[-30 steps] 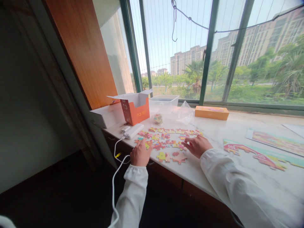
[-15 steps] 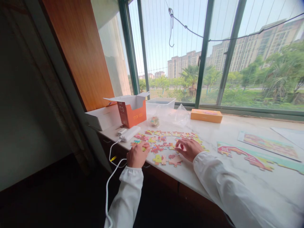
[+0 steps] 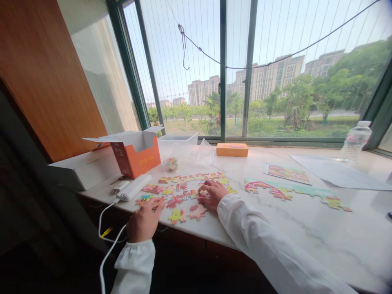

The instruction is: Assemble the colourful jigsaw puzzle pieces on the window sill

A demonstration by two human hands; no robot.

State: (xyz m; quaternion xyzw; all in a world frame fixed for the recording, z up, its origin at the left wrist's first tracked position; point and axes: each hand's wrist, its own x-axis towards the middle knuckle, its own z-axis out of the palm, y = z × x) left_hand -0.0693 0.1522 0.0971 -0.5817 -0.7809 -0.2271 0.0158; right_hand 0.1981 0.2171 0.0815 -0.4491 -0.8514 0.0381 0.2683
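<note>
Loose jigsaw puzzle pieces (image 3: 174,201) in pink, yellow and red lie spread over the marble-patterned tabletop. My left hand (image 3: 145,218) rests at the table's front edge, left of the pieces, fingers stretched out and nothing visible in it. Among the pieces, my right hand (image 3: 212,194) is palm down with fingers apart and bent, the tips touching or just over some pieces. A pink piece (image 3: 197,211) lies just below its fingers, beside a yellow piece (image 3: 174,216). To the right stretches a joined puzzle strip (image 3: 275,190) with a red barn and a green-blue border.
An orange-and-white open box (image 3: 137,159) stands at the left, with a clear plastic tub (image 3: 179,143) behind. A white power strip (image 3: 134,188) has a cable hanging over the edge. Further right are an orange box (image 3: 232,150), a picture card (image 3: 287,173), paper (image 3: 330,169) and a bottle (image 3: 355,141).
The view has swung right, bringing the bottle and more of the joined strip into sight. My right hand has come down lower with its fingers more spread; my left hand has drawn slightly back from the pieces.
</note>
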